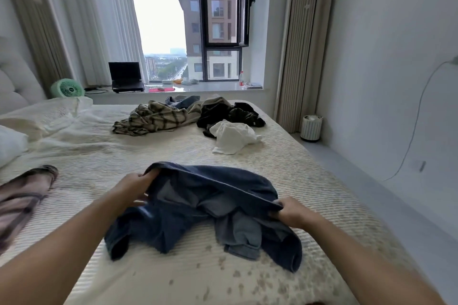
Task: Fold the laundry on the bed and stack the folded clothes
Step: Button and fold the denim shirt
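At the far left edge of the bed a pinkish, dark-banded garment lies blurred, and above it a white pillow sits by the rumpled cream cover. Behind, near the padded headboard, a small green fan stands beside an open laptop on the window ledge.

The left hand pinches the upper left edge of the blue jeans — thumb on top, fingers curled under the denim. The jeans lie bunched on the near middle of the bed, the held edge lifted into an arch between the two hands, the paler inside of the cloth showing and the legs crumpled toward the viewer.

Farther back, a plaid shirt sprawls in a heap, touching a bit of blue denim behind it. Just right of that sits a pile of black clothes, with a crumpled white shirt lying against its near side — well apart from the jeans.

The right hand grips the right end of the lifted edge, fingers closed around the fold.

On the ledge stands a red-capped bottle. Right of the bed, a white ribbed bin stands on the floor by the beige curtain, and a cable trails down the wall.
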